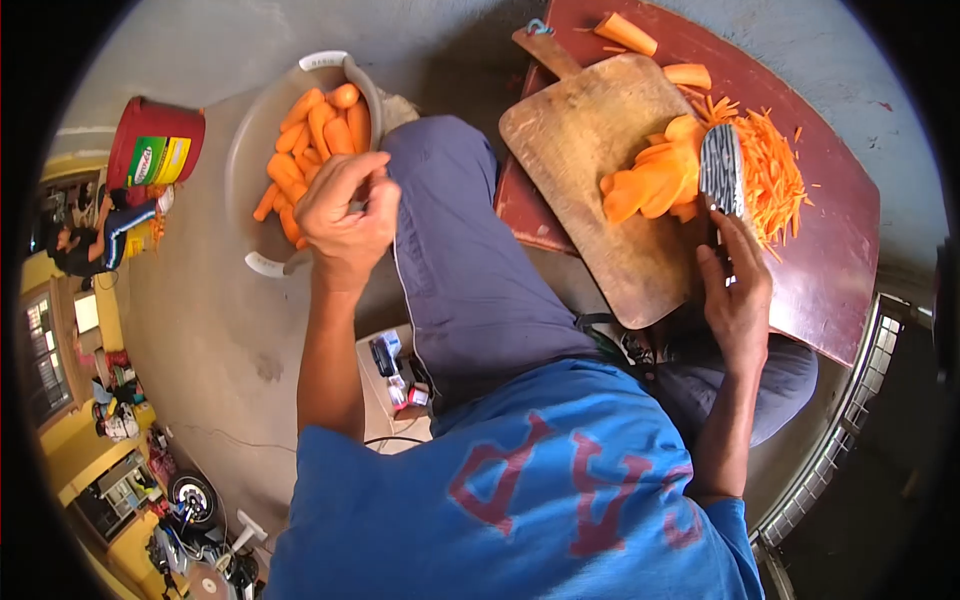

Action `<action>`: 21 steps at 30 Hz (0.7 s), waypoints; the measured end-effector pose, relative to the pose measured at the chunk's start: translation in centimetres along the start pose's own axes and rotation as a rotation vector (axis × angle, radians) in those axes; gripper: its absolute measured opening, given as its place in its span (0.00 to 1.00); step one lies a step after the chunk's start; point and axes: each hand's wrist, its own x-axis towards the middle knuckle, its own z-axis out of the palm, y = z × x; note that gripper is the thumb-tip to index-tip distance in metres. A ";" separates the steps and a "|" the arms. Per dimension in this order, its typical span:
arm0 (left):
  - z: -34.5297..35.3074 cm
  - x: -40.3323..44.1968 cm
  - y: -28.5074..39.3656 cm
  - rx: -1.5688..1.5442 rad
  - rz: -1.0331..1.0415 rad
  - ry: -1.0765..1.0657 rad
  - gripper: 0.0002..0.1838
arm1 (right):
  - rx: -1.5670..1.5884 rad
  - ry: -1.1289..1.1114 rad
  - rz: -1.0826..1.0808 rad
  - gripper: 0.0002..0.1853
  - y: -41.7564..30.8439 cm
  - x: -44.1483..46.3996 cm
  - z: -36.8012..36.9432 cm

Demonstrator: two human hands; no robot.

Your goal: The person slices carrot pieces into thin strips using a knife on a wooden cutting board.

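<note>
My right hand (738, 290) is closed round the handle of a knife (722, 172), whose dark patterned blade lies between sliced carrots (656, 172) and a heap of shredded carrot (775, 180). Under the slices is a wooden cutting board (570, 125), resting on a red table (835, 220). My left hand (350, 210) is raised in front of the near edge of a grey basin (240, 170) of whole peeled carrots (310, 135). Its fingers are curled together; whether they hold anything small cannot be made out.
Cut carrot chunks (627, 33) lie at the table's far edge. A red bucket (155, 145) stands at the left, near another person (90, 240). Beside my knee is a box (375, 400) with small items. A motorbike wheel (192, 500) is at lower left.
</note>
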 end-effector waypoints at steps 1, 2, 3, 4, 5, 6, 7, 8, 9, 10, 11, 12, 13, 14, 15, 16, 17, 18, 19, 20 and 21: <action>-0.7 -1.5 -1.3 0.052 -0.001 -0.004 0.13 | -0.014 0.014 -0.015 0.24 0.1 -0.1 0.0; -1.1 -3.3 -2.9 0.105 0.000 -0.004 0.12 | -0.029 0.031 -0.036 0.23 0.0 0.0 0.1; -1.2 -5.1 -4.0 0.159 0.002 -0.005 0.12 | -0.023 0.030 -0.006 0.23 -0.2 0.0 0.0; -1.0 -7.0 -4.4 0.176 -0.064 0.003 0.12 | -0.017 0.030 0.024 0.23 -0.6 0.0 -0.1; -0.8 -9.1 -4.5 0.193 -0.129 0.009 0.12 | -0.011 0.032 0.055 0.23 -0.9 0.0 -0.1; -0.9 -11.4 -4.7 0.211 -0.196 0.014 0.11 | -0.010 0.041 0.036 0.23 -0.9 0.0 -0.2; -0.8 -13.7 -5.0 0.225 -0.223 -0.013 0.10 | -0.009 0.049 0.017 0.23 -0.7 0.0 -0.3; -0.8 -16.0 -5.2 0.238 -0.250 -0.040 0.09 | -0.008 0.059 -0.002 0.23 -0.7 0.0 -0.3; -1.1 -18.2 -5.6 0.246 -0.301 -0.130 0.06 | 0.025 0.050 0.041 0.23 -1.1 0.0 -0.5; -1.3 -20.2 -5.7 0.247 -0.359 -0.207 0.05 | 0.024 0.046 0.036 0.23 -1.1 -0.1 -0.5; -1.2 -23.0 -6.6 0.218 -0.429 -0.256 0.05 | 0.021 0.042 0.033 0.23 -1.0 -0.1 -0.6; -1.1 -25.8 -7.5 0.193 -0.499 -0.305 0.05 | 0.018 0.040 0.028 0.23 -0.9 -0.2 -0.8; -1.0 -28.8 -8.3 0.177 -0.561 -0.363 0.06 | 0.012 0.057 0.006 0.23 -0.8 -0.3 -1.0; -0.6 -32.8 -9.6 0.158 -0.633 -0.421 0.08 | 0.008 0.079 -0.017 0.22 -0.7 -0.4 -1.2; -0.4 -36.7 -10.7 0.140 -0.699 -0.472 0.10 | 0.006 0.103 -0.039 0.22 -0.7 -0.5 -1.3; -0.1 -41.1 -12.0 0.127 -0.768 -0.517 0.11 | 0.023 0.120 -0.043 0.22 -0.8 -0.6 -1.4; 0.2 -46.0 -13.5 0.105 -0.840 -0.542 0.13 | 0.038 0.136 -0.045 0.21 -0.9 -0.8 -1.5; 0.5 -51.1 -14.9 0.078 -0.908 -0.546 0.15 | 0.050 0.153 -0.044 0.21 -1.0 -1.2 -1.8; 0.8 -55.4 -16.3 0.028 -0.987 -0.528 0.16 | 0.023 0.147 -0.066 0.20 -0.8 -1.5 -2.2; 1.0 -58.5 -17.2 -0.031 -1.065 -0.494 0.18 | 0.012 0.148 -0.056 0.20 -0.8 -1.9 -2.4; 0.9 -59.1 -16.8 -0.070 -1.115 -0.468 0.20 | 0.001 0.147 -0.045 0.20 -0.9 -2.3 -2.6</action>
